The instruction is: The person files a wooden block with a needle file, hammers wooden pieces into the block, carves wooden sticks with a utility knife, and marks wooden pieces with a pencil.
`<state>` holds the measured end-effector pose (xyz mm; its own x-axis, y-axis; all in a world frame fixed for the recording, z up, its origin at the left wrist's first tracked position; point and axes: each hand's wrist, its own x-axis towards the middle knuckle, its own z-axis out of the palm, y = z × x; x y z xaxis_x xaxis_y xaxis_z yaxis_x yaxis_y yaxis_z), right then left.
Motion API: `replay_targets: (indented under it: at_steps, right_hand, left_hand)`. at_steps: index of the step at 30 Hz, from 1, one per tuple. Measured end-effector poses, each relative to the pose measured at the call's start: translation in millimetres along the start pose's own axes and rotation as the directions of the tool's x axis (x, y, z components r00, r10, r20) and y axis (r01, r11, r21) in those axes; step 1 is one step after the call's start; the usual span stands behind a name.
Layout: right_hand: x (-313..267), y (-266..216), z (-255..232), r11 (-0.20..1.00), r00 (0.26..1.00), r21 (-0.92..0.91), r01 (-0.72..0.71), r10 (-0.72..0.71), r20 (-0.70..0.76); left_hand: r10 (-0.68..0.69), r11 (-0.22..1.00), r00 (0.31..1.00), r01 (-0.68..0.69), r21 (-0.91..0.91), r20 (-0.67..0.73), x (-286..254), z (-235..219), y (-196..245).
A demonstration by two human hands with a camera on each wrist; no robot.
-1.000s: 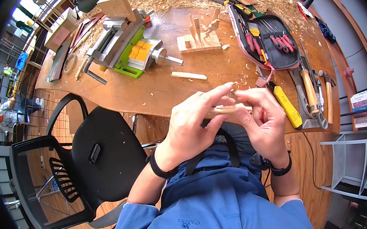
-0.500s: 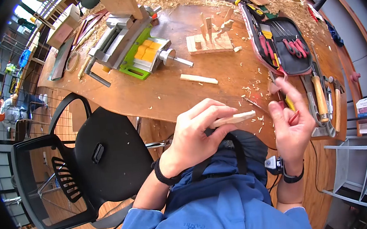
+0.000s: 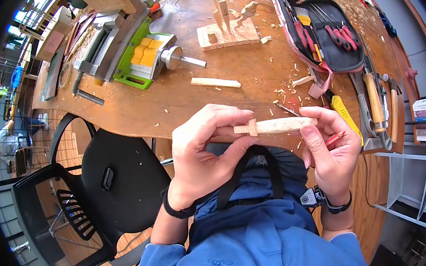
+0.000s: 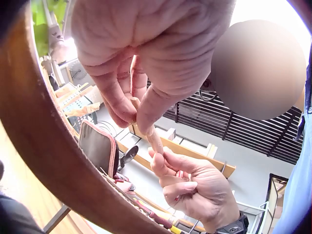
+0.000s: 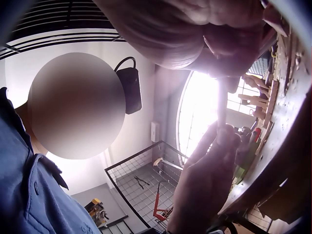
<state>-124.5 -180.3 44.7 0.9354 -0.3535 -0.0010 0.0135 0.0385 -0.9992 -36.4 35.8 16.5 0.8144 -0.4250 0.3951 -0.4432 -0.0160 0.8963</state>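
A small carved wooden dagger (image 3: 284, 125) lies level between both hands above the near table edge, with a short crosspiece and a grooved handle at its left end. My left hand (image 3: 201, 147) pinches the handle end between thumb and fingers, as the left wrist view also shows. The other end sits between the thumb and forefinger of my right hand (image 3: 334, 158). A thin red stick (image 3: 335, 138), like a pencil, rests in that hand's curled fingers, mostly hidden by them.
Beyond the hands, the wooden table (image 3: 139, 114) bears a wood strip (image 3: 215, 83), a vise (image 3: 151, 54) and a carved stand (image 3: 229, 34). To the right lie an open tool case (image 3: 335, 44), a yellow utility knife (image 3: 345, 115) and a wooden-handled tool (image 3: 373, 97). A black chair (image 3: 120, 178) stands left.
My right hand moved away from the wooden dagger to the right, then came back and took its right end. The dagger has turned, and its grooved handle now shows.
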Motion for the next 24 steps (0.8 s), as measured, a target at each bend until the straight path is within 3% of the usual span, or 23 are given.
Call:
replay_targets:
  at_steps: [4, 6, 9, 10, 13, 14, 15, 16, 17, 19, 21, 23, 24]
  right_hand:
    - [-3, -1, -1, 1.000, 1.000, -0.025, -0.009, 0.009, -0.002]
    - [-4, -4, 2, 0.999, 0.999, -0.036, -0.036, 0.036, 0.016]
    - [-5, -4, 4, 1.000, 0.995, -0.009, -0.016, 0.017, 0.094]
    - [-7, -15, 2, 0.995, 0.988, -0.028, -0.094, 0.096, 0.121]
    - [-3, -18, -5, 1.000, 0.995, 0.012, 0.001, -0.002, 0.101]
    - [-1, -26, -7, 0.996, 0.995, -0.088, -0.002, 0.010, 0.095]
    - [4, -32, -13, 0.996, 0.996, -0.087, 0.002, 0.006, 0.092]
    - [11, -37, -22, 0.926, 0.982, -0.363, 0.104, -0.038, 0.185]
    - [17, -41, -25, 0.772, 0.958, -0.597, 0.219, -0.053, 0.283]
    - [27, -37, -25, 0.756, 0.954, -0.614, 0.226, -0.043, 0.297]
    - [40, -20, -33, 0.459, 0.847, -0.722, 0.518, -0.153, 0.510]
    - [48, -22, -30, 0.463, 0.852, -0.731, 0.501, -0.113, 0.512]
    - [55, -16, -31, 0.420, 0.827, -0.724, 0.546, -0.132, 0.547]
  left_hand:
    - [0.017, 1.000, 1.000, -0.017, 0.014, 0.025, 6, 1, 7]
    - [0.214, 0.919, 0.964, -0.253, 0.301, 0.158, 19, 2, 19]
    - [0.152, 0.952, 0.973, -0.191, 0.239, 0.172, 11, 14, 14]
    - [0.128, 0.969, 0.982, -0.153, 0.194, 0.139, 11, 18, 16]
    - [0.137, 0.975, 0.985, -0.154, 0.163, 0.109, 13, 21, 13]
    - [0.143, 0.974, 0.984, -0.159, 0.162, 0.110, 12, 19, 14]
    - [0.011, 0.997, 0.995, -0.019, 0.081, 0.104, 9, 18, 15]
    - [-0.121, 0.993, 0.987, 0.122, 0.001, 0.109, 6, 16, 17]
    - [-0.115, 0.993, 0.987, 0.116, 0.004, 0.113, 5, 15, 18]
    - [-0.360, 0.857, 0.920, 0.392, -0.335, 0.154, 5, 15, 22]
    - [-0.368, 0.815, 0.912, 0.411, -0.408, 0.185, 3, 16, 20]
    - [-0.413, 0.696, 0.889, 0.449, -0.560, 0.200, 2, 17, 16]
    - [-0.407, 0.695, 0.889, 0.450, -0.561, 0.210, 3, 18, 15]
